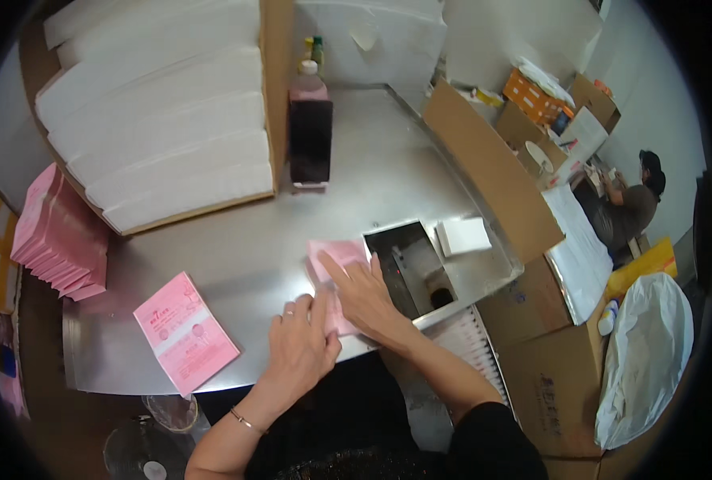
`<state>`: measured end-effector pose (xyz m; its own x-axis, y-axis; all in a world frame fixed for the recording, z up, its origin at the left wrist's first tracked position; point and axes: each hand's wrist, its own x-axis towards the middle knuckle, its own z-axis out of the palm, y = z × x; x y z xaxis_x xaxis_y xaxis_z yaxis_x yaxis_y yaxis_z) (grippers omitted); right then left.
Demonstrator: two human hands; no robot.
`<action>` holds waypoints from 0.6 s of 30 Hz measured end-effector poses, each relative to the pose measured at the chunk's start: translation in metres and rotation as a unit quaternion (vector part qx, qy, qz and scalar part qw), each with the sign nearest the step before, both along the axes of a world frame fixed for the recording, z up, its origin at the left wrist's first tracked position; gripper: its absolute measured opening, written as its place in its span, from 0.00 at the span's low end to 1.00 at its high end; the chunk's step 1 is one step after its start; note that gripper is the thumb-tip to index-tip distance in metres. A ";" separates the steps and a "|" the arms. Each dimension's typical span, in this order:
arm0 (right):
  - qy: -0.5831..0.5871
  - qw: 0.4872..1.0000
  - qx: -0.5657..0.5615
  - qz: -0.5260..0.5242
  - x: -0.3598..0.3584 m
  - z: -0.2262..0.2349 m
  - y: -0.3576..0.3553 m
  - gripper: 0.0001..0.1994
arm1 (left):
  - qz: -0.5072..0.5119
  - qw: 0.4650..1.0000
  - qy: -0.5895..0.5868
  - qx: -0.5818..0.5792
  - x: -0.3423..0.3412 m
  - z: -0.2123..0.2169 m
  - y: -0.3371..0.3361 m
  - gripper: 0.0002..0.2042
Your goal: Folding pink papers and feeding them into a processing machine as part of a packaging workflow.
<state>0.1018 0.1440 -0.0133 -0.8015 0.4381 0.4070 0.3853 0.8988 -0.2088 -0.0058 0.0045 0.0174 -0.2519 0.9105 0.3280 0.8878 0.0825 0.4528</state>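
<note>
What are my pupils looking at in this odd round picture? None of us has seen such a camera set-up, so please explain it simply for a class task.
There is no machine at work here, just a person's bare left hand and right hand. One wide fisheye camera, worn on the head, looks down at them; its lens darkens the corners and bends straight edges.

Both hands are on a pink packet near the close edge of a metal table. Whether the left fingers pinch it is hard to tell.

On the table, a printed pink pack lies to the left, and a white stack sits to the right, past a dark rectangular opening. Behind, at left, stands a large cardboard box of white bundles.
</note>
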 end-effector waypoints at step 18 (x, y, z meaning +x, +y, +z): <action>0.010 0.996 -0.045 -0.080 0.038 -0.033 0.045 0.09 | -0.160 0.983 -0.090 0.007 -0.019 0.004 -0.040 0.22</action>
<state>0.1393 0.1887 -0.0461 -0.7107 0.5949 0.3755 0.5165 0.8037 -0.2956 -0.0244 -0.0357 0.0213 -0.0080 0.9482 0.3176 0.7730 -0.1956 0.6035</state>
